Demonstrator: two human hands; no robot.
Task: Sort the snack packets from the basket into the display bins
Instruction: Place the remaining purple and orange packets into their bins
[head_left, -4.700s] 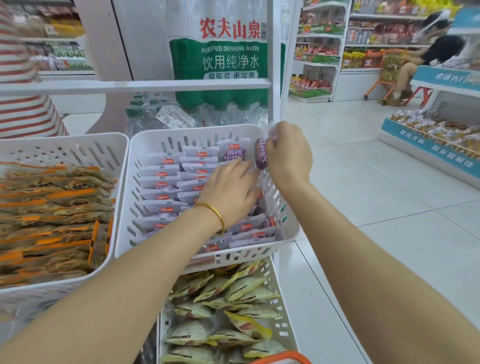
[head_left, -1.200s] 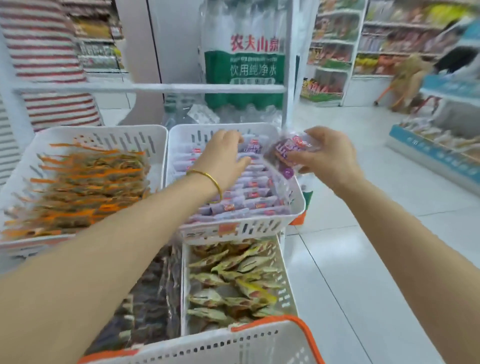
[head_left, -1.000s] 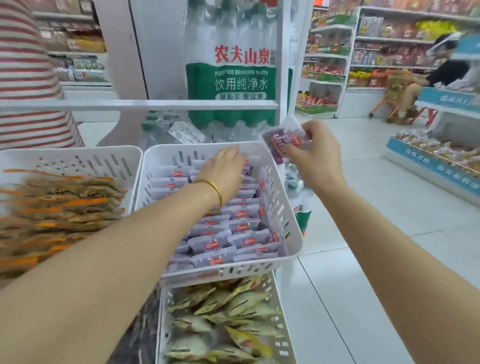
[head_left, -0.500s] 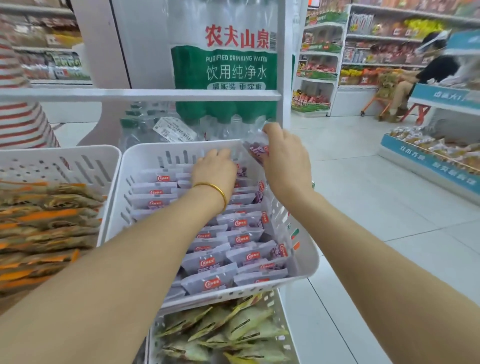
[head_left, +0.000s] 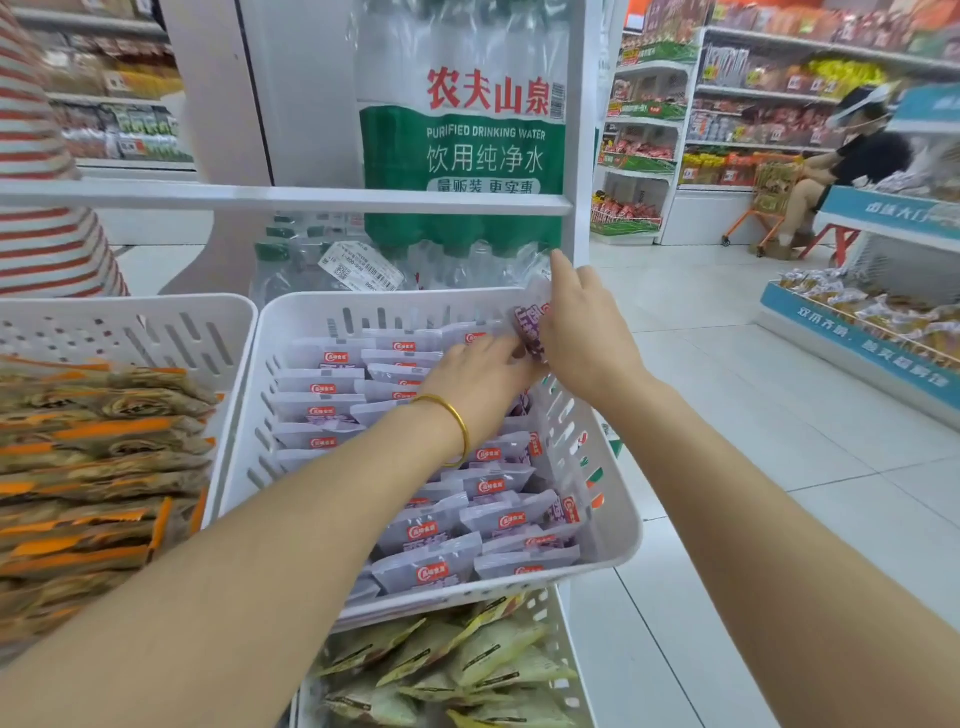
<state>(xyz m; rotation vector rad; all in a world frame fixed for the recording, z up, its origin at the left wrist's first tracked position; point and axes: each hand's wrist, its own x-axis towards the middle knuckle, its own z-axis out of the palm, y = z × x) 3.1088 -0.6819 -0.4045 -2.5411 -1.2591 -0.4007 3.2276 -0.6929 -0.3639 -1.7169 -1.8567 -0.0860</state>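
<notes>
Shop aisle, white bin (head_left: 389, 300), right hand (head_left: 587, 338) pinching packet (head_left: 530, 327), left hand (head_left: 478, 379), grip hidden

White bin (head_left: 597, 540); purple-and-white packets (head_left: 431, 566) with red logos; orange-striped brown packets (head_left: 93, 467).

The bottled-water pack (head_left: 462, 145) reads 农夫山泉, PURIFIED DRINKING WATER and 饮用纯净水

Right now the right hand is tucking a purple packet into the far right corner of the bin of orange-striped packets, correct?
Not quite. The head view shows the right hand holding the purple packet at the far right corner of the bin of white-and-purple packets; the orange-striped packets lie further left.
</notes>
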